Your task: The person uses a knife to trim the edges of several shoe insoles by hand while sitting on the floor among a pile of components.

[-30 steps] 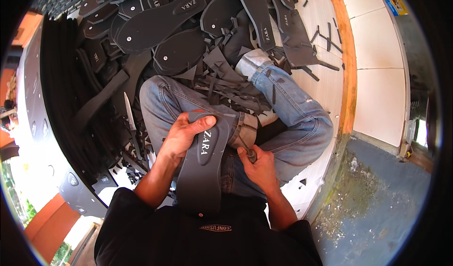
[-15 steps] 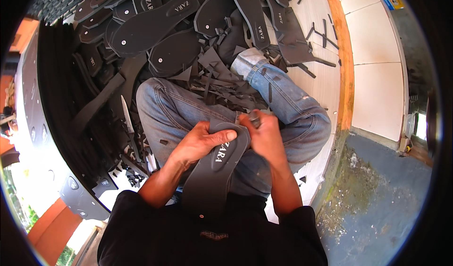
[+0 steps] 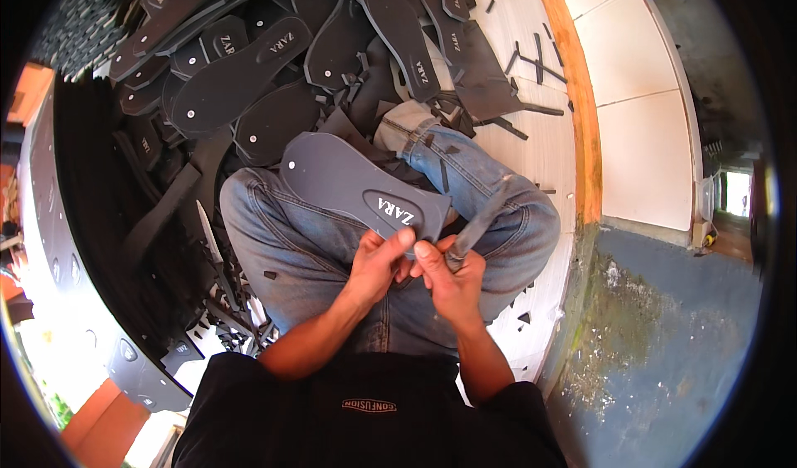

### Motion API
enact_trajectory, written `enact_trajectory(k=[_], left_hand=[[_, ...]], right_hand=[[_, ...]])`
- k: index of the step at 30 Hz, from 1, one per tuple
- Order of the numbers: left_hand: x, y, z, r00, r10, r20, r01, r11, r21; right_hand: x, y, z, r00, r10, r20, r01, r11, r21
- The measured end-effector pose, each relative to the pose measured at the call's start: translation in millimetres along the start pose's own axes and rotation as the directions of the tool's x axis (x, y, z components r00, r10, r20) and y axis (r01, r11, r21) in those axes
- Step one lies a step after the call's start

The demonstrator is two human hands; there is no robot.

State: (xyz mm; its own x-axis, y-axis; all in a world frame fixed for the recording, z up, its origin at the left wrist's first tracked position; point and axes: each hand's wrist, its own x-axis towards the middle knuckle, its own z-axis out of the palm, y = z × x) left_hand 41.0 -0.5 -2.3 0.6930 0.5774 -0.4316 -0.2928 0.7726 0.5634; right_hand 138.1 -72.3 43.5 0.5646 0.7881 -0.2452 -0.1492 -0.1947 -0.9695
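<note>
In the head view, my left hand [image 3: 378,269] grips the heel end of a matte black shoe sole [image 3: 340,173], thumb on top beside a raised oval panel with white lettering. The sole slants above my faded denim jeans [image 3: 278,252], its rounded toe end, marked with a small pale dot, pointing away from me. My right hand [image 3: 452,289] is closed around a knife [image 3: 476,235], the blade blurred. Beyond lie heaped smooth black soles [image 3: 241,86] and thin straight strips [image 3: 544,109] on pale flooring [image 3: 498,32].

smooth matt sole [image 3: 353,187]; knife blade [image 3: 483,225] probably metal
</note>
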Motion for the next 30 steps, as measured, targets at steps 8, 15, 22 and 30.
enact_trajectory(k=[8, 15, 22, 30], left_hand=[[-25, -6, 9, 0.985, 0.014, -0.173, -0.035, 0.992, -0.119], [-33, -8, -2, 0.988, -0.015, -0.156, -0.003, 0.993, -0.115], [-53, -11, -21, 0.982, -0.038, -0.185, 0.042, 0.999, 0.016], [-62, -14, -38, 0.972, -0.194, -0.134, 0.206, 0.975, 0.086]], right_hand=[[-32, 15, -41, 0.996, 0.055, -0.074, -0.091, 0.728, -0.679], [-47, 30, -48, 0.99, 0.116, -0.075, -0.134, 0.677, -0.723], [-10, 25, -34, 0.983, -0.021, 0.181, 0.161, 0.563, -0.811], [-2, 11, -44, 0.834, 0.503, 0.228, -0.479, 0.864, -0.154]])
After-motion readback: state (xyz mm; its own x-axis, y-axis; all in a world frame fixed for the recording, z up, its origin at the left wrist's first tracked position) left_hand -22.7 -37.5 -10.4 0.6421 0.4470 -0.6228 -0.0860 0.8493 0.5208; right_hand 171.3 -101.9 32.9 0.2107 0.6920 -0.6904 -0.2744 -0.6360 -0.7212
